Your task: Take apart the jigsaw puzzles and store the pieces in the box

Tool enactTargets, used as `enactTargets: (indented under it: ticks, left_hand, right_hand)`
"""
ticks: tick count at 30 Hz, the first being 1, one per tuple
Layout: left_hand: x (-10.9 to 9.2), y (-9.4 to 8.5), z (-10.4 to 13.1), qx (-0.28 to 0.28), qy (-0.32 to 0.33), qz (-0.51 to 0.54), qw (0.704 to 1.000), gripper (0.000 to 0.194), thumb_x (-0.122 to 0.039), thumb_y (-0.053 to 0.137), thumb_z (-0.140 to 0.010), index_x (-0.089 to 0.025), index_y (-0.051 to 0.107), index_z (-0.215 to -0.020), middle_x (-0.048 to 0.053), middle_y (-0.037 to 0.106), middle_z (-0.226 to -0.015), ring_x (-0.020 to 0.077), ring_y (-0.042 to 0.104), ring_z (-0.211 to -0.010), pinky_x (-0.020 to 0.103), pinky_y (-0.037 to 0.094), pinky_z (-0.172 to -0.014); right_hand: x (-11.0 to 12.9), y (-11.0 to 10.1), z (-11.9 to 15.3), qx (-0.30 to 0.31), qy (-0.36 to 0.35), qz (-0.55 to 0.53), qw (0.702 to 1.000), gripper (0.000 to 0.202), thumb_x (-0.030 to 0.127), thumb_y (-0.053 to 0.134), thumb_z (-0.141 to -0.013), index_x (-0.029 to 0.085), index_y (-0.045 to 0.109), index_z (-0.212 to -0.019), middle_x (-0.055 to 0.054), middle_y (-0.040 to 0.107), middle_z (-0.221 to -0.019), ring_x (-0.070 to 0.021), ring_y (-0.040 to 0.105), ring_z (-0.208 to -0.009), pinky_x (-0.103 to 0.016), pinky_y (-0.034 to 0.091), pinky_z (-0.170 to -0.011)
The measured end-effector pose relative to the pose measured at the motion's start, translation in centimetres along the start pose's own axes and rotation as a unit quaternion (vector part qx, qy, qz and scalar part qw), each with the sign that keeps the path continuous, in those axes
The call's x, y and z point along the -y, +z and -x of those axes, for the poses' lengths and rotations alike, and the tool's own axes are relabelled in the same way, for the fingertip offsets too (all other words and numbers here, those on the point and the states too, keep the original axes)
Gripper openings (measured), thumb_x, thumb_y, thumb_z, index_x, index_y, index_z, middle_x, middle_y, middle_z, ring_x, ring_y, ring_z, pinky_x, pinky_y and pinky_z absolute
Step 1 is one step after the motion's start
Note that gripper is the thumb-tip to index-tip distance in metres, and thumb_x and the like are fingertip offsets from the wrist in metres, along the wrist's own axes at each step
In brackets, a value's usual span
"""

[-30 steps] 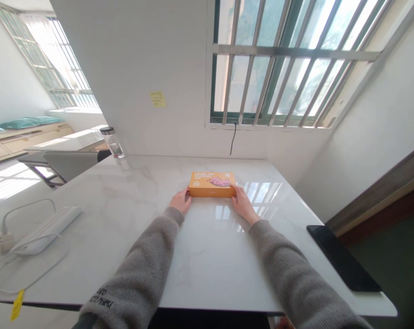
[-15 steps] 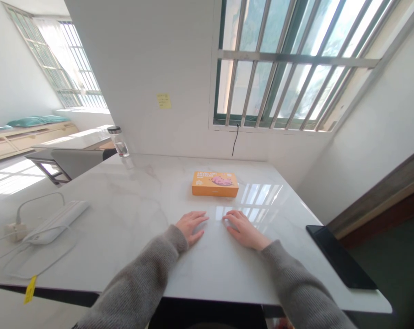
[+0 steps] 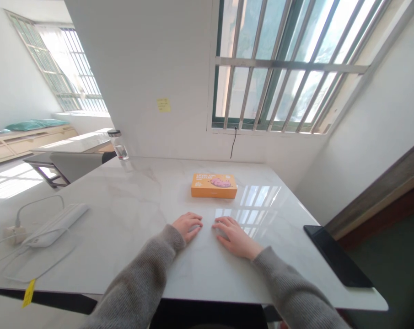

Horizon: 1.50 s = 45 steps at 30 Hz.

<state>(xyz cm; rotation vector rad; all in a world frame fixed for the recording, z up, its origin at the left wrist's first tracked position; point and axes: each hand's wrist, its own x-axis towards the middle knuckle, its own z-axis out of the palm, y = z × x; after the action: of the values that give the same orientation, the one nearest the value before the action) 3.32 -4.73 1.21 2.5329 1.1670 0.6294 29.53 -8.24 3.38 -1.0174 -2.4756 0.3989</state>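
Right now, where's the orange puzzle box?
Head view, slightly right of centre: the orange puzzle box lies on the white marbled tabletop, beyond the left hand and right hand, touching neither.

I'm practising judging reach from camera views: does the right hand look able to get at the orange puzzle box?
Probably yes: the right hand looks free, and the orange puzzle box lies farther back on the marble-patterned table, with nothing visible between them. The left hand is off to one side.

left hand (image 3: 187,225), right hand (image 3: 237,237): apart | orange box (image 3: 214,186): beyond, on table (image 3: 141,196)
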Motion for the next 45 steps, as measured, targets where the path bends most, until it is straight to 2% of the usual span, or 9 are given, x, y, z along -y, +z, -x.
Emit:
enactTargets:
  ticks: [8,14,24,28,32,34,37,41,45]
  left_hand:
    - [-0.6,0.0,0.1,0.003,0.010,-0.006,1.000,0.025,-0.025,0.055,-0.085,-0.020,0.073,-0.102,0.011,0.067,-0.119,0.0266,0.058,-0.112,0.046,0.048,-0.101]
    - [-0.6,-0.2,0.1,0.017,0.011,-0.002,1.000,0.027,-0.026,0.054,-0.086,-0.019,0.073,-0.104,0.012,0.066,-0.122,0.0272,0.057,-0.113,0.046,0.047,-0.103]
    - [-0.6,-0.2,0.1,0.008,0.013,0.010,1.000,0.026,-0.025,0.054,-0.085,-0.019,0.072,-0.104,0.011,0.066,-0.120,0.0270,0.058,-0.113,0.045,0.047,-0.103]
    - [-0.6,-0.2,0.0,0.011,0.007,0.012,1.000,0.026,-0.024,0.055,-0.084,-0.019,0.071,-0.104,0.012,0.067,-0.119,0.0277,0.058,-0.113,0.046,0.047,-0.102]
    - [-0.4,-0.2,-0.1,0.013,0.004,0.010,1.000,0.026,-0.024,0.054,-0.085,-0.018,0.070,-0.104,0.012,0.066,-0.121,0.0275,0.057,-0.114,0.046,0.046,-0.103]
    - [-0.2,-0.1,0.0,0.015,0.008,0.013,1.000,0.026,-0.024,0.053,-0.085,-0.019,0.070,-0.104,0.011,0.066,-0.121,0.0274,0.057,-0.114,0.047,0.046,-0.103]
    - [0.3,0.6,0.0,-0.003,0.007,0.034,0.999,0.029,-0.024,0.055,-0.084,-0.020,0.068,-0.110,0.011,0.066,-0.119,0.0269,0.057,-0.113,0.047,0.045,-0.103]
    - [1.6,2.0,-0.8,-0.093,-0.041,0.103,0.989,0.054,-0.021,0.058,-0.080,-0.018,0.051,-0.134,0.012,0.063,-0.118,0.0253,0.057,-0.112,0.047,0.045,-0.103]
    - [3.9,2.4,-3.1,-0.199,-0.122,0.171,0.957,0.056,-0.023,0.058,-0.081,-0.020,0.046,-0.136,0.012,0.056,-0.123,0.0249,0.054,-0.116,0.045,0.048,-0.100]
  right_hand:
    - [-1.3,-0.2,0.0,0.010,0.024,-0.057,0.998,0.030,0.017,0.052,-0.090,0.022,0.063,-0.117,-0.009,0.057,-0.132,-0.0229,0.048,-0.127,-0.044,0.038,-0.111]
    - [-1.2,-0.2,0.0,0.007,0.026,-0.062,0.998,0.031,0.017,0.053,-0.089,0.023,0.063,-0.118,-0.009,0.057,-0.132,-0.0230,0.048,-0.127,-0.044,0.038,-0.111]
    - [-1.0,-0.4,0.1,0.004,0.026,-0.065,0.998,0.030,0.017,0.053,-0.089,0.023,0.063,-0.117,-0.009,0.057,-0.132,-0.0238,0.048,-0.126,-0.046,0.039,-0.111]
    - [-1.2,-0.5,0.2,-0.011,0.011,-0.085,0.996,0.030,0.016,0.054,-0.087,0.024,0.063,-0.115,-0.009,0.060,-0.125,-0.0232,0.052,-0.121,-0.045,0.041,-0.109]
    - [-3.3,-0.5,-0.4,-0.082,0.033,-0.143,0.986,0.033,0.018,0.050,-0.088,0.022,0.059,-0.120,-0.009,0.062,-0.114,-0.0202,0.059,-0.109,-0.041,0.046,-0.101]
    - [-5.3,-0.5,-1.2,-0.157,0.079,-0.172,0.969,0.036,0.021,0.047,-0.088,0.021,0.057,-0.122,-0.009,0.062,-0.110,-0.0197,0.060,-0.104,-0.040,0.050,-0.096]
    - [-8.3,-0.6,-2.8,-0.279,0.173,-0.182,0.927,0.041,0.026,0.045,-0.086,0.019,0.054,-0.126,-0.011,0.059,-0.114,-0.0213,0.059,-0.104,-0.040,0.053,-0.089]
    - [-10.9,-0.7,-4.8,-0.346,0.234,-0.163,0.894,0.045,0.027,0.044,-0.082,0.015,0.054,-0.125,-0.014,0.056,-0.115,-0.0238,0.057,-0.105,-0.041,0.055,-0.083]
    - [-11.6,-0.4,-5.7,-0.350,0.230,-0.155,0.895,0.045,0.027,0.045,-0.081,0.016,0.055,-0.124,-0.014,0.057,-0.113,-0.0232,0.059,-0.101,-0.040,0.055,-0.081]
